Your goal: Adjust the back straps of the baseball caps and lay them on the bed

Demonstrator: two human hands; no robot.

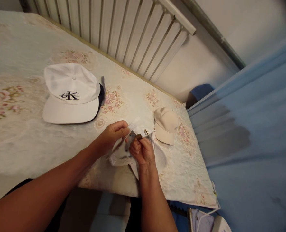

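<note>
A floral cover [60,145] spreads below a ribbed radiator [118,19]; left of the pale cap [160,158] being handled sits a white cap [72,80] with black letters; beyond its right side, a beige cap [166,124]; the pale cap lies beneath both hands, brim right of the right grip [143,153]; the left grip [115,133] pinches its edge; the right closes on a small brown piece [138,137], near the pale cap's metal buckle [146,132].

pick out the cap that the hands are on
The pale fabric cap in the left hand and right hand, its inside showing; the white cap with black lettering and small beige cap lie untouched.
</note>
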